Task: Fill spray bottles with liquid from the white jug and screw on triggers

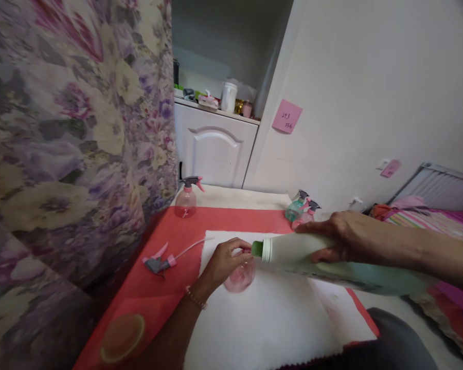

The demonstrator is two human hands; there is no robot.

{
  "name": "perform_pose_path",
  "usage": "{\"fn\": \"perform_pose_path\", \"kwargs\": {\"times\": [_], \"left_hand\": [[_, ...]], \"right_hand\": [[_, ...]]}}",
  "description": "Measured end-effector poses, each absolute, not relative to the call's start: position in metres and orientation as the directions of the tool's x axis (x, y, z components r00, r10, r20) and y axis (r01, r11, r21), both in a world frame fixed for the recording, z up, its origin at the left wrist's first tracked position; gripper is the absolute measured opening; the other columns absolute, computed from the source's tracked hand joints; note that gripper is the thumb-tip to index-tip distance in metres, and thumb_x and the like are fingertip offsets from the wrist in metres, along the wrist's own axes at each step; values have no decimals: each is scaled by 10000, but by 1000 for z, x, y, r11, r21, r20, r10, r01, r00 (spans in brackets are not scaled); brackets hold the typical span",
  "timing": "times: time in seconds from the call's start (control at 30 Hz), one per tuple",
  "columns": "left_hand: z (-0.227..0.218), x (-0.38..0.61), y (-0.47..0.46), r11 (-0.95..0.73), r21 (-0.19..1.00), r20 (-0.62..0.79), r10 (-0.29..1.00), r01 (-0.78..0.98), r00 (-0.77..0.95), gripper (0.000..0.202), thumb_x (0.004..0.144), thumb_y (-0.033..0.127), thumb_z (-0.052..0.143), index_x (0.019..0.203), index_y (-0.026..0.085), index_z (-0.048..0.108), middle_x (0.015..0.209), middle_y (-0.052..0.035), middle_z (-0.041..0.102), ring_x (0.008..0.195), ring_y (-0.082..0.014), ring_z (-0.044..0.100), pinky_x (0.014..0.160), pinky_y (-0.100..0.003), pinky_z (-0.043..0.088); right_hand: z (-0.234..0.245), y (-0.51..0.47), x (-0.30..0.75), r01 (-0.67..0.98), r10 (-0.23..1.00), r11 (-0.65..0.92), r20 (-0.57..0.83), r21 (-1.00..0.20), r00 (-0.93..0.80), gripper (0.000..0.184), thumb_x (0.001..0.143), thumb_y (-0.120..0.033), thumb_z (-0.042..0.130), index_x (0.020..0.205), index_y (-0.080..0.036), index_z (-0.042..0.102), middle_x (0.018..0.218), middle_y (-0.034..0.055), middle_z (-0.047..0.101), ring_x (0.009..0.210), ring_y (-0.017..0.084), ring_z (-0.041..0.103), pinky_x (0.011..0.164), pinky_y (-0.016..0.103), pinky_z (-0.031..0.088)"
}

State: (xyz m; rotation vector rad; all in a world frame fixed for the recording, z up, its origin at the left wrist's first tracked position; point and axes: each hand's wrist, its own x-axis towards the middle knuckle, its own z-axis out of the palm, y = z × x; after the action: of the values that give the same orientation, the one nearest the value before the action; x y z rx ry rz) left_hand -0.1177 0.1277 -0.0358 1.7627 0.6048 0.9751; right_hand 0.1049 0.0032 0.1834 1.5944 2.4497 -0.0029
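My left hand (226,261) is closed around the neck of a clear pink spray bottle (239,278) without its top, upright on a white cloth (278,313). My right hand (341,237) grips a large pale green bottle (293,253), tilted almost level, its mouth pointing left. That mouth, green inside, is right beside the pink bottle's neck and my left fingertips. Whether liquid is flowing I cannot tell. A grey and pink trigger spray head (159,263) with its long tube lies left of my left hand.
A pink spray bottle (185,203) stands at the table's back left. At the back right are a green spray bottle (294,209) and another pink one (306,216). A round lid-like thing (122,338) lies front left on the red cover (139,303). A floral curtain (69,154) hangs left.
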Motion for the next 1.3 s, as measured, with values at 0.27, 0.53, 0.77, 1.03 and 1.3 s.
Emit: {"fn": "perform_pose_path", "kwargs": {"times": [0.27,0.53,0.77,1.03,1.3], "left_hand": [[-38,-118,129,-382,923,340,760,-43,553,142,763,255,671,884,197,717,921,-35,707,906,-198,645,827,-311,482],[-39,-117,128,-376,926,333,772,-33,542,139,764,270,677,875,200,723,916,-40,708,905,-203,640,834,-308,475],[-40,-117,127,-337,941,299,787,-29,540,170,757,304,683,886,200,724,930,-40,719,918,-206,645,829,-295,477],[-41,-116,125,-286,958,254,812,-20,526,174,752,288,675,892,192,709,910,-37,713,906,-201,642,829,-298,485],[-40,-119,124,-256,967,218,831,5,512,188,774,302,659,927,201,704,952,-42,706,935,-207,648,860,-308,491]], "right_hand": [[184,3,104,911,910,394,-190,125,-368,471,904,-473,560,1297,-213,577,776,32,697,548,126,555,502,219,377],[171,-1,115,930,926,364,-124,49,-356,536,893,-508,557,1325,-191,574,680,37,709,552,164,647,535,234,430],[142,-5,138,956,955,286,-65,-73,-290,597,851,-572,582,1328,-213,568,784,56,753,603,189,680,543,240,478],[117,-9,155,953,976,138,-125,-271,-177,573,832,-594,597,1295,-255,577,911,41,740,745,211,688,642,260,517],[96,-1,187,710,989,-92,22,-698,149,627,849,-515,600,1368,-187,473,581,-64,526,415,93,437,414,216,378]]}}
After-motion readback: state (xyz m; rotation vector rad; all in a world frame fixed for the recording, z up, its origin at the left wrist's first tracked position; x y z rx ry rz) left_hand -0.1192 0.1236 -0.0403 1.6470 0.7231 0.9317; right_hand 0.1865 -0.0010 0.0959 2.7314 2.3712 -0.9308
